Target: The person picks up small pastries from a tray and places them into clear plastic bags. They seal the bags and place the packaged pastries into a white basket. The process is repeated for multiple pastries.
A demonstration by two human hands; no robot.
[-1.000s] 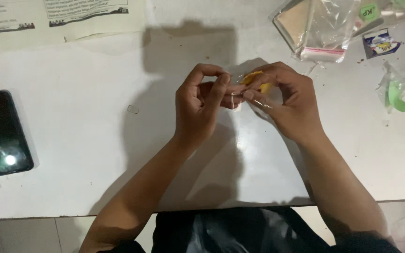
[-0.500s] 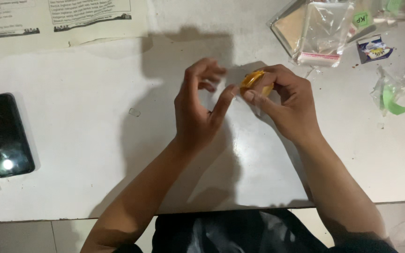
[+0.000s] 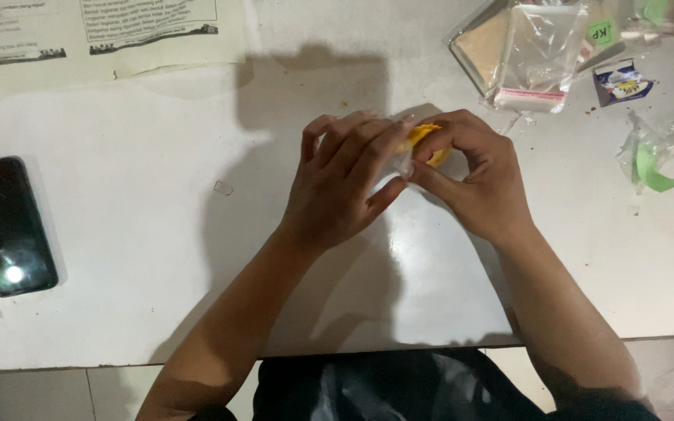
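My left hand [image 3: 345, 183] and my right hand [image 3: 473, 175] meet over the middle of a white table [image 3: 157, 234]. Between them is a small yellow-orange object [image 3: 427, 140] in a clear plastic wrapper [image 3: 401, 160]. My right hand curls around the yellow object, with the thumb under it. The fingers of my left hand lie across the clear plastic and pinch it. Most of the object is hidden by the fingers.
A black phone [image 3: 5, 226] with a light spot lies at the left edge. Printed paper sheets [image 3: 103, 31] lie at the back left. Clear plastic bags [image 3: 536, 51], a small printed packet [image 3: 622, 82] and a green-filled wrapper [image 3: 653, 160] lie at the back right.
My left hand, which had lifted with fingers spread half a second ago, has come back onto the wrapper. The right hand kept holding the yellow object.
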